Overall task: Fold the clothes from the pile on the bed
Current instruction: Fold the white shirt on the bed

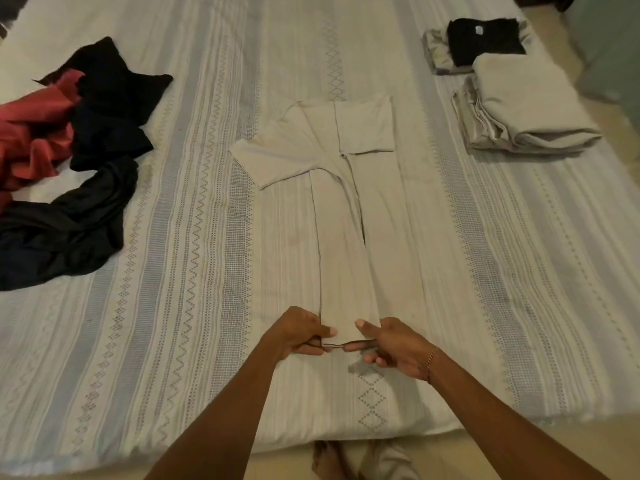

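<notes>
Beige cotton shirt (341,216), sides already folded in, is lying mid-bed on the striped white bedspread (180,237). You are pinching its near hem, left hand (299,332) and right hand (391,344), thumbs on top. Keep both corners level when lifting toward the collar, so edges are aligning.

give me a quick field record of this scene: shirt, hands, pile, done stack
shirt: beige shirt flat mid-bed, folded into a long strip, one sleeve out to the left
left hand: left hand pinches the near hem
right hand: right hand pinches the same hem, bracelet on wrist
pile: unfolded pile of black and red clothes at left
done stack: folded stack of beige items at far right, black item behind it
surface: striped bed
</notes>
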Demonstrator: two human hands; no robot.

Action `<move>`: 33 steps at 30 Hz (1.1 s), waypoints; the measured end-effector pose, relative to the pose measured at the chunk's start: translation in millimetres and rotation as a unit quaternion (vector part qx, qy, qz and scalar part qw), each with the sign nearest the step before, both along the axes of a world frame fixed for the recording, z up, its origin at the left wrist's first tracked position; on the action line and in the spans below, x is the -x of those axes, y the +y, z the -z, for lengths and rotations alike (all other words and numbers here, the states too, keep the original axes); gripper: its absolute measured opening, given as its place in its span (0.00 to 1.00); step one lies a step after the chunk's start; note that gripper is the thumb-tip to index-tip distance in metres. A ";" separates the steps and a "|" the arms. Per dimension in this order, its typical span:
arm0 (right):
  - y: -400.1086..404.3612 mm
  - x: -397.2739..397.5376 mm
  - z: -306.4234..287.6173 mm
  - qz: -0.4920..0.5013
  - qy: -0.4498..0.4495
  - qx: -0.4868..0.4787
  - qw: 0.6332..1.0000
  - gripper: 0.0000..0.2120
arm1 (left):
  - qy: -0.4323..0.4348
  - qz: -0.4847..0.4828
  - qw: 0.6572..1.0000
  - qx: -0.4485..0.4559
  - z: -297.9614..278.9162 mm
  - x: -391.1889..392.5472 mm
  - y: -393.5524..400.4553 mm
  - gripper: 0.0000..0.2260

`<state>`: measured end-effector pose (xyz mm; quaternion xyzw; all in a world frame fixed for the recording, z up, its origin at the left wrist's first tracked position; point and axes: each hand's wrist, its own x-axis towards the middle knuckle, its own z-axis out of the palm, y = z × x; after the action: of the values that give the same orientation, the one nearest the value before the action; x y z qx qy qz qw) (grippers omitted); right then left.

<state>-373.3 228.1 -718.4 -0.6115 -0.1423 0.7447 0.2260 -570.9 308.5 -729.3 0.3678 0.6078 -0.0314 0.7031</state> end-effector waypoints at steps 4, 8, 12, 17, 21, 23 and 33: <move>-9.6 -1.5 -0.5 0.030 -0.049 0.011 0.998 0.22 | 0.013 -0.006 1.000 0.020 0.6 4.6 -1.4 0.13; -12.9 3.4 3.9 -0.054 -0.204 -0.002 0.978 0.27 | 0.055 0.051 0.997 0.029 -0.7 0.1 0.3 0.14; -6.1 6.4 -2.3 -0.190 -0.447 -0.067 0.872 0.27 | 0.110 0.173 0.978 0.032 -2.1 -5.6 7.8 0.16; 17.6 2.5 -9.7 -0.260 -0.604 -0.192 0.729 0.25 | 0.205 0.259 0.928 -0.170 -12.9 -4.6 34.6 0.15; 63.6 0.8 4.2 -0.162 -0.500 -0.341 0.779 0.07 | 0.198 0.188 0.897 -0.348 -22.9 -22.5 76.5 0.11; 93.6 0.7 11.8 -0.162 -0.468 -0.374 0.784 0.06 | 0.168 0.181 0.886 -0.393 -21.6 -33.3 97.7 0.11; 266.0 -12.5 20.8 -0.291 -0.401 -0.386 0.778 0.20 | 0.193 0.294 0.759 -0.548 29.4 -79.0 219.5 0.21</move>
<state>-360.9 494.1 -739.2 -0.6457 -0.6666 0.3455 0.1387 -491.9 528.0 -758.7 0.8371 0.5057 0.0311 0.2061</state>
